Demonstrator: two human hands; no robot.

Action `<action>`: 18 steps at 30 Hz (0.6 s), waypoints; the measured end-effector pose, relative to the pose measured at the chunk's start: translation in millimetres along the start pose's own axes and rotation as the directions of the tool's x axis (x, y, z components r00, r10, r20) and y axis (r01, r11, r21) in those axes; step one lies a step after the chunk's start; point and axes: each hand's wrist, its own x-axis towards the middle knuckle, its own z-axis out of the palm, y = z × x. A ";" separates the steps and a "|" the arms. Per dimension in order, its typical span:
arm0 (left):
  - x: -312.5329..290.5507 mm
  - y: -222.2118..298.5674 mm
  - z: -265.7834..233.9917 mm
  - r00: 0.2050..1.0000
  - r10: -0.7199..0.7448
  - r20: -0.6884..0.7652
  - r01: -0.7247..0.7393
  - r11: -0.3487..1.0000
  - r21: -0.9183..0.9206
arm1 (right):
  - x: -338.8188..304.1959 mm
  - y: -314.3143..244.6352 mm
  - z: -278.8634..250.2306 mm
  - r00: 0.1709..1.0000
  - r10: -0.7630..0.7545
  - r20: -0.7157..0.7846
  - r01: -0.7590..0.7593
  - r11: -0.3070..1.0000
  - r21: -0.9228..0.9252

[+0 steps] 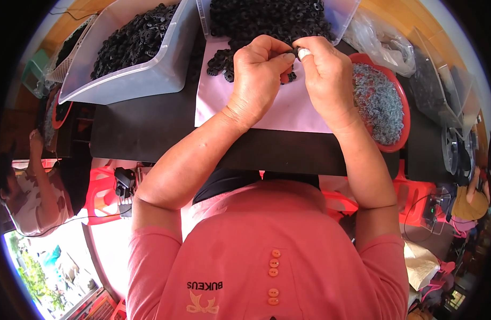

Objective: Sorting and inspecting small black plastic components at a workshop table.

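My left hand point(260, 74) and my right hand point(326, 77) meet over a pale pink sheet point(219, 104), both closed in a pinch with fingertips almost touching. A small dark bit shows between the fingertips, too small and covered to name. Something white point(304, 53) wraps my right thumb tip. Under and beside my left hand lies a loose cluster of small black ring-like parts point(222, 63). A clear tub point(339, 33) heaped with the same kind of black parts stands just beyond my hands. A bit of red shows below my left fingers.
Left of the sheet stands a large translucent bin point(173, 66) of black parts. A red basin point(403, 114) of small blue-grey pieces sits at right, with a clear plastic bag point(387, 48) behind it. The dark table's point(149, 133) front edge runs before me. Other people work at both sides.
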 end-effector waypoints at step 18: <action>-0.6 -3.9 2.2 0.998 -0.041 -0.041 0.041 0.999 -0.006 | -6.1 10.7 12.4 0.999 0.051 -0.012 -0.051 0.999 0.008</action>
